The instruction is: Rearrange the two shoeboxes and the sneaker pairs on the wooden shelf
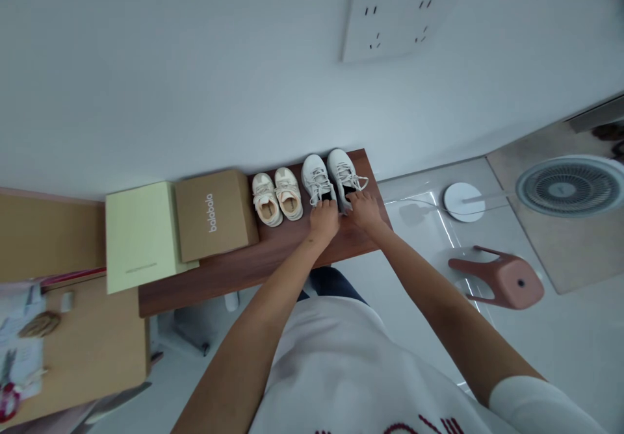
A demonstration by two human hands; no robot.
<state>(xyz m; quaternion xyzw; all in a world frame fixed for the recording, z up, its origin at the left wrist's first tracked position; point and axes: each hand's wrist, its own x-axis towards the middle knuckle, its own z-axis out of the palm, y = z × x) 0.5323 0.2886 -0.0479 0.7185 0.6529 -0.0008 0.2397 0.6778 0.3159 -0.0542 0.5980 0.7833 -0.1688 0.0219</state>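
Note:
Two white lace-up sneakers stand side by side at the right end of a brown wooden shelf (273, 245), toes toward the wall. My left hand (324, 221) is closed on the heel of the left white sneaker (318, 175). On the heel of the right white sneaker (344, 169), my right hand (364, 210) is closed too; its fingertips are partly hidden. Just left of them sits a smaller cream pair, a left cream shoe (266, 197) and a right cream shoe (287, 190), touching neither hand.
Left along the shelf are a brown shoebox (209, 216) and a pale green box (141, 236). A tan desk (102, 349) with papers adjoins at the lower left. A pink stool (517, 282) and a standing fan (565, 187) are on the right. A socket plate (394, 21) is on the wall.

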